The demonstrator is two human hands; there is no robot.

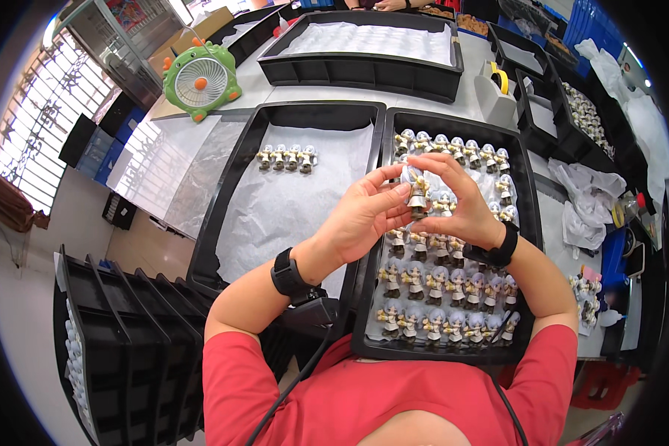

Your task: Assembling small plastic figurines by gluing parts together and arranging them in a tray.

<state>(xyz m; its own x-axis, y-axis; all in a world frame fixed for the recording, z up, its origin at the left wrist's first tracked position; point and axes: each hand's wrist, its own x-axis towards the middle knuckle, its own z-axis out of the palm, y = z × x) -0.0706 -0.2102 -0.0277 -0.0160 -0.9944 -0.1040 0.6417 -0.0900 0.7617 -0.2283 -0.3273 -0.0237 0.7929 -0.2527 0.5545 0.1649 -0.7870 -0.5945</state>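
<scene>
Between my two hands is a small figurine with pale silver hair, a white and gold outfit and a dark base, held upright. My left hand pinches it from the left with thumb and fingers. My right hand curves round it, fingertips by the head and thumb near the base. Beneath my right hand lies a black tray lined with film and filled with rows of similar figurines. To the left, another black tray with white paper bears one short row of figurines near its far end.
A green animal-shaped fan stands at the far left. Beyond the trays sits a deep paper-lined bin, with a tape dispenser to its right. Plastic bags lie at the right; stacked black trays stand at the lower left.
</scene>
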